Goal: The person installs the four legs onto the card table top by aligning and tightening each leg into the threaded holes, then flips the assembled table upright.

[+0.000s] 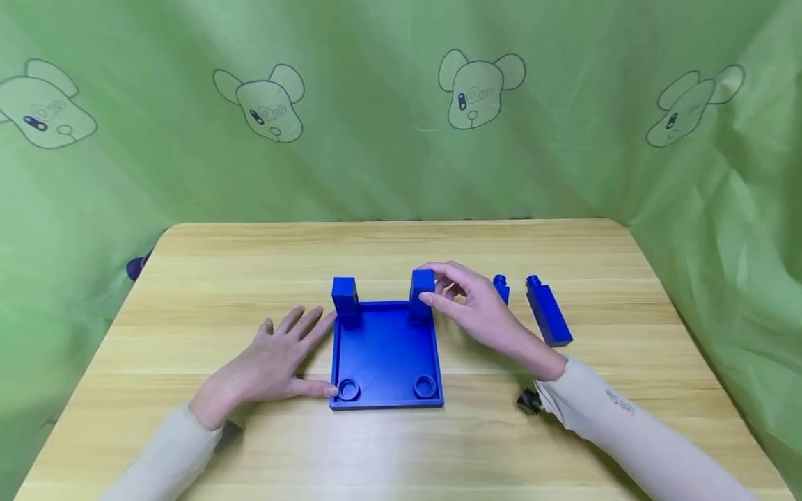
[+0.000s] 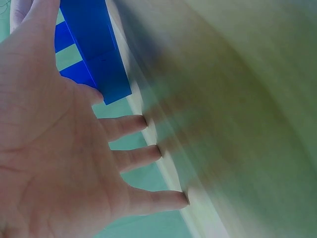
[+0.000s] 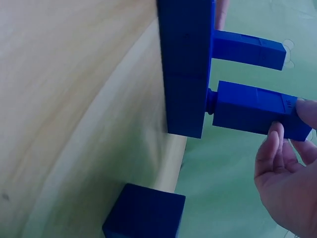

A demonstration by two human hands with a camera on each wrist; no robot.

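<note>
A square blue base (image 1: 385, 358) with a raised rim lies on the table, with round sockets in its two near corners. At its far left corner stands a blue post (image 1: 344, 298). My right hand (image 1: 479, 306) pinches the top of a second blue post (image 1: 422, 296) at the far right corner. In the right wrist view, a narrow neck shows between this held post (image 3: 255, 106) and the base. My left hand (image 1: 269, 362) lies spread along the base's left side, with thumb and forefinger touching the edge; in the left wrist view its other fingertips rest on the table.
Two loose blue posts lie to the right: one (image 1: 548, 312) in plain view, its threaded end away from me, the other (image 1: 501, 285) partly behind my right hand. A green curtain (image 1: 376, 139) hangs round the wooden table (image 1: 250, 264). A small black object (image 1: 529, 401) sits by the right cuff.
</note>
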